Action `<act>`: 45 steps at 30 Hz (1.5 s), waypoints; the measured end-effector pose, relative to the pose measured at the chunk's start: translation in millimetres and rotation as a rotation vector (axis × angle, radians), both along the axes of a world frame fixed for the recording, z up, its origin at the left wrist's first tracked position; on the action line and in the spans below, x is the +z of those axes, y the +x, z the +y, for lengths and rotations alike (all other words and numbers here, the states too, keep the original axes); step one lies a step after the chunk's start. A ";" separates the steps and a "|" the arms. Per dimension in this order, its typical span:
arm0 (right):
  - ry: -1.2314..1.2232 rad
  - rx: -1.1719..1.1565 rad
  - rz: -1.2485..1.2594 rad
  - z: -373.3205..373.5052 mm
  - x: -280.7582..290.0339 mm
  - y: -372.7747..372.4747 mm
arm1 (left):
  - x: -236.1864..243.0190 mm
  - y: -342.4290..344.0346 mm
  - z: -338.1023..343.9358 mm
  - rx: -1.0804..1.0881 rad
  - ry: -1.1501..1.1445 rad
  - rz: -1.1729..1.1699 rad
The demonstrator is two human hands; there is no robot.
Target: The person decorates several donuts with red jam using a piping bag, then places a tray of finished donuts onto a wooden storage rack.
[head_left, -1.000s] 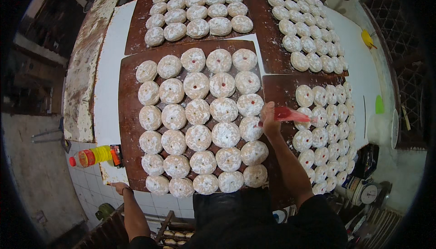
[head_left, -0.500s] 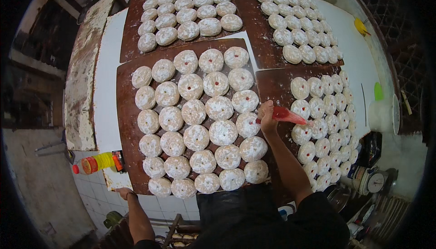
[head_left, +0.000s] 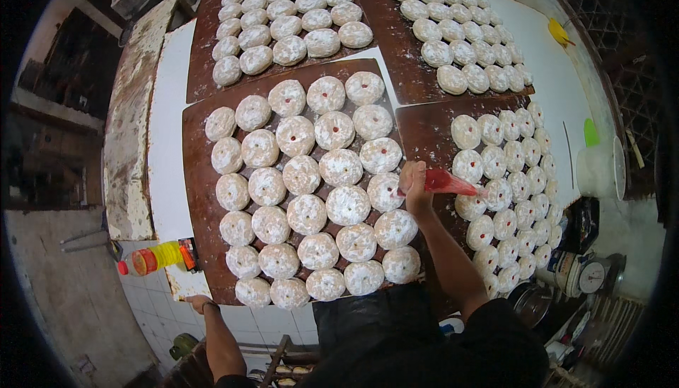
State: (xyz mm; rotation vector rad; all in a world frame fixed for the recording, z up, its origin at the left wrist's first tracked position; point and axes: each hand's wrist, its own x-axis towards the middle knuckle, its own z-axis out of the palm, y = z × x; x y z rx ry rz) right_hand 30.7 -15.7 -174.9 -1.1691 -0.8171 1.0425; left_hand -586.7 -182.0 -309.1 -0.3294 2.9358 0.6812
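The right hand [head_left: 416, 184] curls round a soft, translucent red bag [head_left: 449, 183] jutting rightward from it, powdery round buns [head_left: 348, 205] lying just left, while the left hand [head_left: 200, 303], grip unclear, meets the table [head_left: 170, 101].

A black top [head_left: 453, 360] with short, loose sleeves [head_left: 501, 335] leaves the forearms [head_left: 456, 264], left hand [head_left: 198, 302] and right hand [head_left: 416, 190] bare. A smoother, faintly glossy dark panel [head_left: 375, 317] covers the front, and a narrow dark band [head_left: 209, 306] circles the left wrist [head_left: 213, 314].
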 end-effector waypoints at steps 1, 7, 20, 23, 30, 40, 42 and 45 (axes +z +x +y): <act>0.009 0.039 -0.003 -4.3 -2.5 -4.4 | 2.8 3.0 2.1 0.003 0.010 -0.019; -0.095 0.329 -0.058 -3.9 -13.3 -45.7 | 42.4 53.9 23.8 0.034 0.084 -0.048; -0.147 0.640 -0.754 4.5 -26.1 -75.8 | 57.5 71.6 25.6 -0.047 0.090 -0.032; -0.205 0.562 -0.624 2.3 -75.0 -65.7 | 52.9 64.1 27.4 0.035 0.127 -0.027; -0.069 0.213 -0.273 4.0 -34.9 -64.5 | 32.4 41.5 16.7 0.057 0.133 -0.023; -0.071 0.244 -0.256 7.2 -46.4 -60.8 | 33.5 41.9 17.7 0.055 0.114 0.012; -0.108 0.221 -0.257 8.1 -46.2 -60.1 | 31.2 40.2 19.0 0.076 0.123 0.003; -0.074 0.177 -0.046 20.6 -3.3 -62.1 | 38.5 48.4 19.3 0.025 0.100 0.023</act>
